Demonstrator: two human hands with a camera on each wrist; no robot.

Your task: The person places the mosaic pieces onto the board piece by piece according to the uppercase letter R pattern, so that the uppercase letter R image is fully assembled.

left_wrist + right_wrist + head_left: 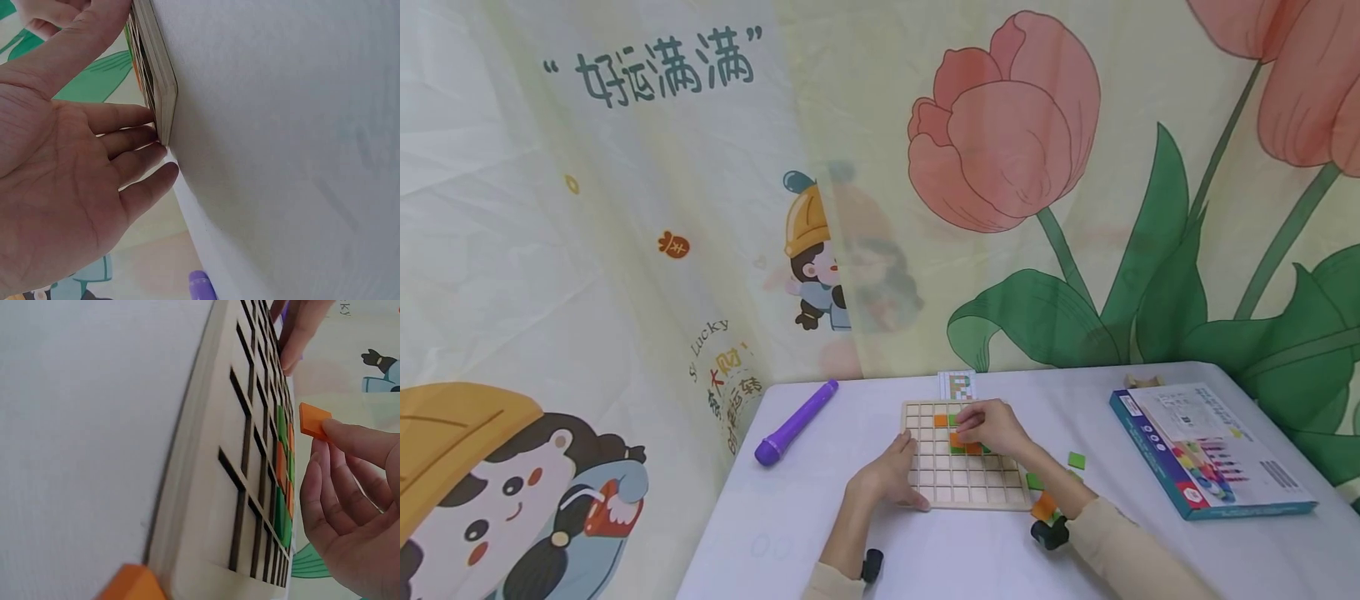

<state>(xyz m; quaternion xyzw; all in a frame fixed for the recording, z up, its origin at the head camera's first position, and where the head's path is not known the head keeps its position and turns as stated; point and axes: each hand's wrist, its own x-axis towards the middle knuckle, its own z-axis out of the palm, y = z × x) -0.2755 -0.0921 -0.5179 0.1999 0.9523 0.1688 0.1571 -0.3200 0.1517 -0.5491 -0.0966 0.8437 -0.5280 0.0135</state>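
A wooden grid board (940, 487) lies on the white table, with orange and green square tiles set in some of its cells. My left hand (886, 471) is at the board's left side, fingertips touching the edge and the thumb near the front left corner. In the left wrist view its fingers (140, 165) are extended, only slightly bent. Over the board's upper middle, my right hand (995, 425) pinches an orange square tile (312, 420) between thumb and fingers. The right wrist view shows that tile raised off the board, above the row of tiles.
Loose green tiles (1077, 460) and orange tiles (1043, 505) lie right of the board. A printed pattern card (957, 385) sits behind it. A purple microphone-shaped stick (797, 422) lies left; a flat blue-edged box (1213, 450) lies right. A printed curtain (865, 83) hangs behind.
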